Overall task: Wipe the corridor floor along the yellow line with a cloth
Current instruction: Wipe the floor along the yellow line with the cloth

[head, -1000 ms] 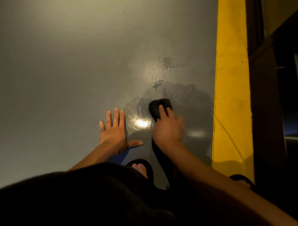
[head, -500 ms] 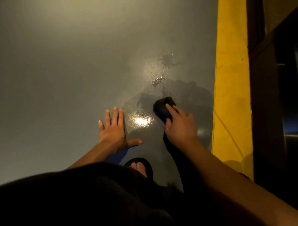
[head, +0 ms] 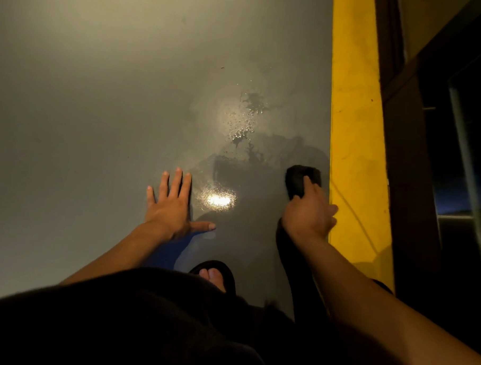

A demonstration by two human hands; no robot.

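Right hand (head: 308,213) down on the grey corridor floor (head: 98,121), fingers curled over a dark cloth (head: 300,179), pressing it flat against the floor. The cloth pokes out beyond the fingertips, a dark bunched lump, and it sits just beside the yellow line (head: 354,132), which runs along the outer side of that hand. The little-finger side of the hand is right up against the edge of the yellow, touching or all but touching; hard to call from this angle.

Over on the other side, the left hand (head: 172,207) is planted flat on the floor, fingers straight and spread, thumb stuck out toward the right hand, holding nothing, just bracing. The two hands are well apart.

Between them, closer to the left hand's thumb side, there's a bright glare of reflected light (head: 219,200) on a wet, glossy stretch of floor. Ahead of the fingertips of both hands, a scatter of water droplets (head: 243,127) and a small dark puddle shine on the grey. A darker damp patch spreads from there toward the cloth.

Behind the hands, toward the person's body, toes in a black sandal (head: 216,275) show on the floor, and dark clothing fills the near foreground. Past the yellow line, away from the right hand, stands a dark wooden frame (head: 404,189) with glass.
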